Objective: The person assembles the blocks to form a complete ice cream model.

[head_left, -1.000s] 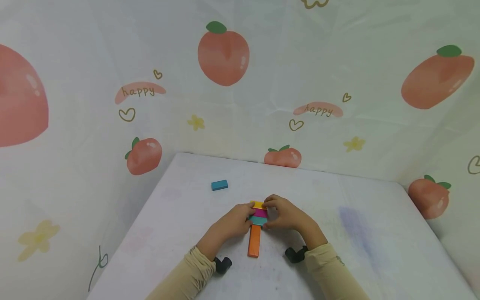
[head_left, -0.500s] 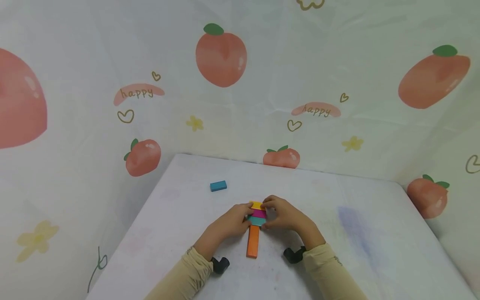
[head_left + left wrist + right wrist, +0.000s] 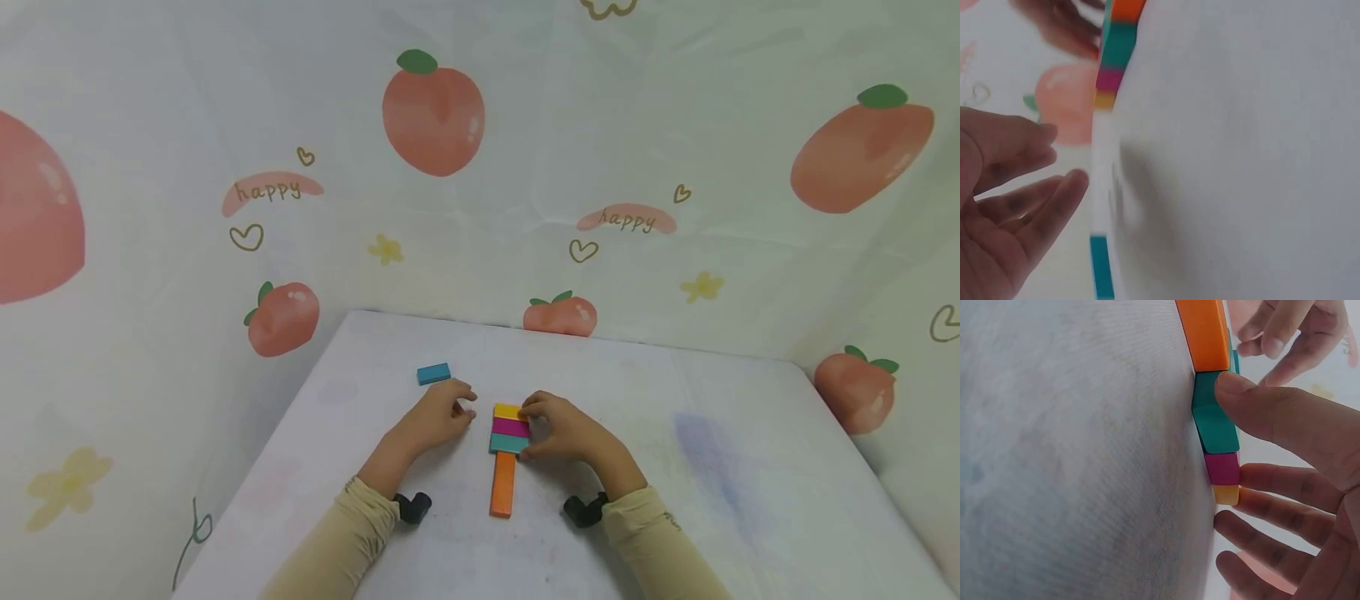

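A yellow block, a magenta block and a teal block lie side by side in a row on the table. An orange block extends from the teal one toward the person. My right hand rests against the row's right end. In the right wrist view its thumb touches the teal block, with loosely extended fingers by the magenta and yellow ones. My left hand is apart from the row, fingers relaxed and holding nothing. Just beyond it lies a blue block.
The white tabletop carries faint purple and pink smudges. A printed cloth with fruit pictures rises behind and beside it. Black wrist devices hang under both forearms.
My left hand has let go of the row's left end and moved left and away from me, toward the blue block. The right hand stays at the row's right end.
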Motion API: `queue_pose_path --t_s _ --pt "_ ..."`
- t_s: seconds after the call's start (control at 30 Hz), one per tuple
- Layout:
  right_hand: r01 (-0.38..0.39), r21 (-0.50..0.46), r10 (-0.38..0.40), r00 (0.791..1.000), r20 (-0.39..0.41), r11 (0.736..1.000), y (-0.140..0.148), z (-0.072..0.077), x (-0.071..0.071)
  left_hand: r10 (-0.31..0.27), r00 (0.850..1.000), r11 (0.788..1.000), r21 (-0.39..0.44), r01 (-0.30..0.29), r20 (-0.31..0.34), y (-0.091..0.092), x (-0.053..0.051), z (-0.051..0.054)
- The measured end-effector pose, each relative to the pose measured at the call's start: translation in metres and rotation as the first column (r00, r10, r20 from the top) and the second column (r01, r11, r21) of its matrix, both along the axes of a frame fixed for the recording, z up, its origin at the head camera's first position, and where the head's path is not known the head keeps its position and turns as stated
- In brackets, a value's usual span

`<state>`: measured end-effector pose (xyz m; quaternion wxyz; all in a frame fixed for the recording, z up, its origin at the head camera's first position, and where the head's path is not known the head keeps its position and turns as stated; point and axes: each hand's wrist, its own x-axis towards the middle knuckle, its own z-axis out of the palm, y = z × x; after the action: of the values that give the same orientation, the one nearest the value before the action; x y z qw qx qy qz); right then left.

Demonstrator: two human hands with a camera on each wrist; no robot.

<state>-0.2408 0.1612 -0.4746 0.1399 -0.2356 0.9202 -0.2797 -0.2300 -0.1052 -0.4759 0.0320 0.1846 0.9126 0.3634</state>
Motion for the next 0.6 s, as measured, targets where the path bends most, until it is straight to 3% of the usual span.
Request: queue_pose_path --t_s 0.27,0.43,0.6 --pt "-0.003 -0.005 0.003 1.0 0.006 1.0 0.0 -0.001 0.001 0.133 0.979 0.983 -0.108 -0.15 -0.154 -0.038 -0.027 0.002" --pt "-0.013 -0.009 0.013 1.0 -0.006 1.0 0.001 -0.001 0.001 0.193 0.972 0.96 -0.178 -0.215 -0.135 -0.052 -0.039 0.001" --pt "-0.009 -0.003 0.009 1.0 -0.008 1.0 0.001 -0.001 0.0 0.199 0.973 0.955 -0.199 -0.219 -0.116 -0.056 -0.045 -0.005"
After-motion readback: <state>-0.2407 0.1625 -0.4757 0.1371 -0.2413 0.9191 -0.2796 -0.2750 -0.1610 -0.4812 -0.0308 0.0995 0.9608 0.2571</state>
